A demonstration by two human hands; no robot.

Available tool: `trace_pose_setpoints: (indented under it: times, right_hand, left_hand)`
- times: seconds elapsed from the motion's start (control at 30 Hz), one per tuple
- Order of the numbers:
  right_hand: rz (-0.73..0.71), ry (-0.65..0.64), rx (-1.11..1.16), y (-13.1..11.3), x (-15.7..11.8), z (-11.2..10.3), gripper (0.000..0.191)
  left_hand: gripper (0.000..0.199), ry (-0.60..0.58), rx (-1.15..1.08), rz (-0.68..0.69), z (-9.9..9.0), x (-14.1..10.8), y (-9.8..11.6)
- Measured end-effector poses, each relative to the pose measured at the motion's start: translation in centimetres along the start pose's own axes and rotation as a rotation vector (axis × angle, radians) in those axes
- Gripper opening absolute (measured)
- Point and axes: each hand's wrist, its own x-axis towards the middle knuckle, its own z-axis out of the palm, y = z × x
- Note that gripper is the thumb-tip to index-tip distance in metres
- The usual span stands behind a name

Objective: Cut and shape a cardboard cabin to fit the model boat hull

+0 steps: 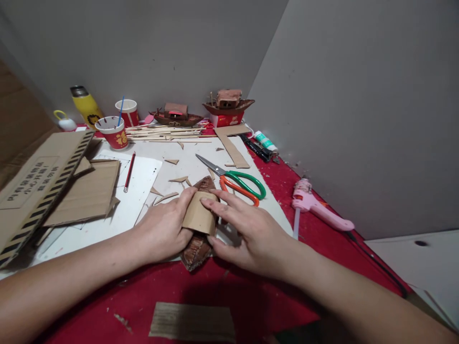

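A curved piece of brown cardboard (199,213) arches like a canopy over the middle of a small brown model boat (197,252). The boat's pointed ends stick out above and below the cardboard. My left hand (167,227) is closed around the left side of the boat and the cardboard. From the right, my right hand (247,231) pinches the cardboard, with fingertips on its top and the thumb by its lower right edge. Just beyond the hands lie scissors (233,177) with green and orange handles, blades apart. Part of the boat's right side is hidden by my fingers.
Two finished model boats, one low (176,114) and one on a red box (228,102), stand at the back. Paper cups (114,136), wooden sticks (165,132), a pencil (129,172) and cardboard sheets (86,193) lie left. A pink glue gun (319,208) rests right; a cardboard strip (191,322) lies in front.
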Motion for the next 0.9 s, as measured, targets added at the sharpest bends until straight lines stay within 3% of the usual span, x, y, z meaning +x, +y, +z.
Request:
trace_pose_setpoints:
  times: [0.27,0.63,0.77,0.9]
  right_hand:
    - [0.002,-0.085,0.09,0.9,0.3,-0.9,0.059]
    - [0.01,-0.183,0.103,1.4,-0.1,-1.5,0.062]
    - [0.008,-0.195,0.106,1.3,-0.1,-1.5,0.066]
    - [0.017,-0.207,0.095,1.3,-0.1,-1.5,0.068]
  left_hand:
    - [0.078,-0.076,-0.071,0.036,-0.7,0.1,-0.6]
    - [0.085,-0.074,-0.268,0.038,-0.7,0.3,-0.9]
    - [0.089,-0.13,-0.392,0.075,-1.2,0.6,-1.9]
    - [0.078,-0.283,-0.581,0.132,-1.9,1.2,-3.5]
